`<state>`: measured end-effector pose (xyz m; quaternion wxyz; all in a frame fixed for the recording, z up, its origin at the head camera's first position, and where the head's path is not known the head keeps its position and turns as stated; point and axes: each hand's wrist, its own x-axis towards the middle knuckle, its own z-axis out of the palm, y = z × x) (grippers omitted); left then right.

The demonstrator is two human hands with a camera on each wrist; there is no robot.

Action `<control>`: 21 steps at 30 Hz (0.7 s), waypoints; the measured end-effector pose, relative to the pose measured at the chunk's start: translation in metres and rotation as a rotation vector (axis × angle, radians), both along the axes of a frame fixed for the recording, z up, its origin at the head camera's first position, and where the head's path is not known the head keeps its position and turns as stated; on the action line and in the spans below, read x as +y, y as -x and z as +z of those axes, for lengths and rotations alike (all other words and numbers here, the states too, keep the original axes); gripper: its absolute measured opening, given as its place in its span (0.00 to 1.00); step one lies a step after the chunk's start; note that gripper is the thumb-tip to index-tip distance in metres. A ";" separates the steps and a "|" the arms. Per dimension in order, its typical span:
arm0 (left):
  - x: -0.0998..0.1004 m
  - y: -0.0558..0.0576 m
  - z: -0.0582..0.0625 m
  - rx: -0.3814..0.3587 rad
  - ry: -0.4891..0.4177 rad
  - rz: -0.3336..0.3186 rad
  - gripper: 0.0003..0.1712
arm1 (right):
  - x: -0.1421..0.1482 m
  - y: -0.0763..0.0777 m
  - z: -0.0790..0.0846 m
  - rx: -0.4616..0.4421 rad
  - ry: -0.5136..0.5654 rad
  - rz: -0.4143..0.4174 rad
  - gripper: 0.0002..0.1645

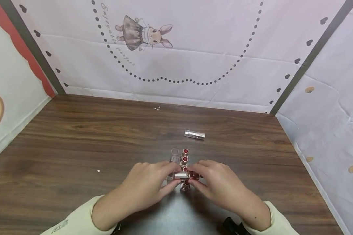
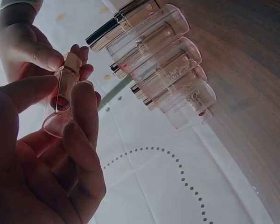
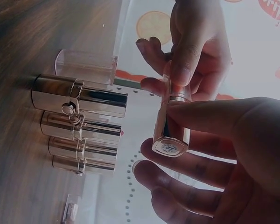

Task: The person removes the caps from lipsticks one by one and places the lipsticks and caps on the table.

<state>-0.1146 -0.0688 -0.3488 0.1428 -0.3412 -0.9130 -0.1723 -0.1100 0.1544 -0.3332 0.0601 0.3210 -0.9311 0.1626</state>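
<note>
Held level between both hands, above a standing row, is a lipstick [image 1: 181,175] with a shiny metallic base. My left hand [image 1: 148,181] pinches its clear cap [image 2: 56,122] between thumb and fingers. The red bullet shows inside that cap in the left wrist view; whether it is fully seated I cannot tell. My right hand [image 1: 217,181] grips the lipstick's base [image 3: 170,145], whose end carries a round printed label. Several uncapped lipsticks [image 1: 185,159] stand upright under and beyond the hands, red tips up. Clear caps [image 1: 175,152] stand along their left side, partly hidden by the left fingers.
Farther back on the wooden table [image 1: 111,130], a capped tube [image 1: 194,134] lies on its side. Small white bits [image 1: 157,108] lie near the back edge, and another white scrap [image 1: 98,171] is at left. Printed cloth walls [image 1: 194,52] enclose the table's back and sides.
</note>
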 end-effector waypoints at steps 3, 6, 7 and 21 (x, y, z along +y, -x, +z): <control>0.001 0.000 -0.001 0.003 -0.005 0.002 0.12 | 0.001 0.000 -0.001 0.001 0.003 0.003 0.12; 0.001 0.000 -0.002 0.004 -0.006 0.006 0.12 | 0.001 0.001 -0.003 0.005 0.008 0.008 0.12; 0.001 0.000 -0.002 0.006 -0.005 0.006 0.12 | 0.002 0.001 -0.003 0.005 0.009 0.009 0.12; 0.001 0.000 -0.002 0.006 -0.001 0.006 0.12 | 0.003 0.003 -0.001 -0.031 0.001 -0.008 0.13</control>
